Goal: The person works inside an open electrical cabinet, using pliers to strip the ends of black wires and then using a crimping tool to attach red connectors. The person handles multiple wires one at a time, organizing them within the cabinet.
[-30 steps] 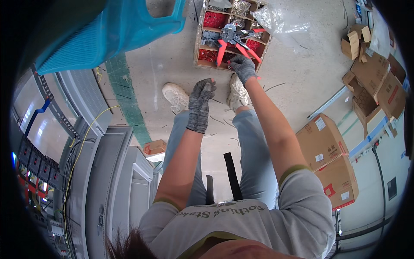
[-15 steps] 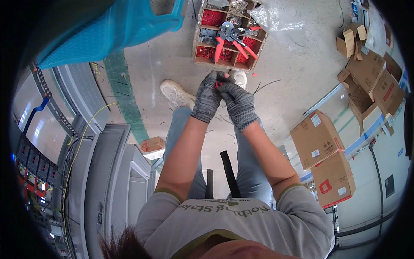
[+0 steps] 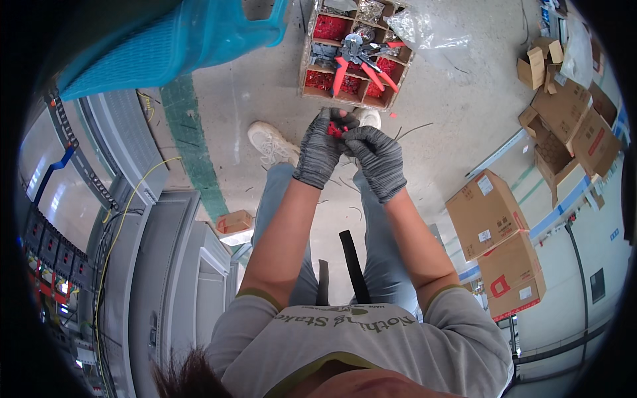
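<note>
My left hand (image 3: 314,154), in a grey knitted glove, is curled around several small red pieces (image 3: 336,130) that show at its fingers. They resemble the red bits in the parts box, but their exact kind is too small to tell. Just to the right, my right hand (image 3: 381,161), gloved alike, has its fingers pinched together beside them. Whatever is in that pinch is hidden. Beyond both hands, a divided cardboard parts box (image 3: 358,103) holds red bits and metal parts. Pliers with red handles (image 3: 355,60) lie across its top.
A blue plastic crate (image 3: 152,60) stands at upper left, above grey metal cabinets (image 3: 179,259). Stacked cartons (image 3: 488,212) and opened cardboard boxes (image 3: 564,113) are on the right. A clear plastic bag (image 3: 428,33) lies by the parts box; black wire scraps (image 3: 415,129) are on the floor.
My right hand has drawn slightly right and nearer to me, its fingers bending in. More of the red pieces in my left hand now show. My left hand has hardly moved.
</note>
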Demonstrator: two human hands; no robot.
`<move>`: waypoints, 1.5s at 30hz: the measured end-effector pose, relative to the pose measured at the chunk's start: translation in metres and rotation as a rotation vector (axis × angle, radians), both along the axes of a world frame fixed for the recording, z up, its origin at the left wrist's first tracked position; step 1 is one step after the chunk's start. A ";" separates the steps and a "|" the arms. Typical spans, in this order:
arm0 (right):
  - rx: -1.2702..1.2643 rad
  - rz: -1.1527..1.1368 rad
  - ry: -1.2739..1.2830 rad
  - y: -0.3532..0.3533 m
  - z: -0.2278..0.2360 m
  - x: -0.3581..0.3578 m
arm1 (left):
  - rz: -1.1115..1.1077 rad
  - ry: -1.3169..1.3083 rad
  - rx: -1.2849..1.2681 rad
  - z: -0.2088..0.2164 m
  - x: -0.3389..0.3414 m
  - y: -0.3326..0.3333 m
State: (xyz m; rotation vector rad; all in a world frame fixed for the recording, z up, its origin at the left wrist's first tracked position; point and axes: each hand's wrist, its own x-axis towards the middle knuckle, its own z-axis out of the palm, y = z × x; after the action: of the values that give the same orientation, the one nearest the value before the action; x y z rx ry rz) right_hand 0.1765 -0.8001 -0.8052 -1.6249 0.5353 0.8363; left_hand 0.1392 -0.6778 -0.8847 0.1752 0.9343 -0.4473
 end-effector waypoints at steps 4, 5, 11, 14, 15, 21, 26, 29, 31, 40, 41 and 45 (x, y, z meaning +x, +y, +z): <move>0.191 -0.207 0.160 -0.018 -0.026 0.007 | 0.141 0.019 -0.023 -0.027 -0.020 0.001; 0.181 -0.187 0.144 -0.021 -0.038 0.011 | 0.169 0.057 -0.018 -0.032 -0.023 0.002; -0.086 0.072 0.092 -0.040 -0.205 -0.004 | 0.148 0.196 0.118 -0.027 -0.019 -0.003; -0.238 0.206 0.078 -0.042 -0.249 -0.007 | 0.121 0.191 0.111 -0.016 -0.015 -0.001; -0.270 0.213 0.114 -0.038 -0.247 -0.005 | 0.105 0.181 0.115 -0.015 -0.015 0.000; -0.524 0.412 -0.326 -0.044 -0.222 -0.012 | 0.037 0.183 0.165 -0.008 -0.012 0.003; -0.634 0.334 -0.378 -0.043 -0.198 0.014 | 0.019 0.152 0.204 -0.005 -0.015 0.003; -0.936 0.466 -0.429 -0.046 -0.187 0.033 | 0.034 0.035 0.112 -0.007 -0.019 0.008; -1.045 0.546 -0.373 -0.055 -0.197 0.042 | 0.004 0.028 0.103 -0.005 -0.016 0.006; -0.753 0.776 -0.215 -0.069 -0.137 0.079 | -0.409 0.037 0.568 -0.010 -0.103 0.027; -0.693 0.721 -0.280 -0.068 -0.107 0.079 | -0.315 0.093 0.387 -0.009 -0.121 0.035; -0.413 0.376 -0.584 -0.071 0.042 0.041 | -0.367 -0.077 0.409 0.097 -0.128 0.066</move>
State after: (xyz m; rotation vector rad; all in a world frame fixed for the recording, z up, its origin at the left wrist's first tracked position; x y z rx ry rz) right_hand 0.2171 -0.8709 -0.7630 -2.2824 -0.0240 0.4855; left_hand 0.0109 -0.6123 -0.7876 0.7401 0.9121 -0.5780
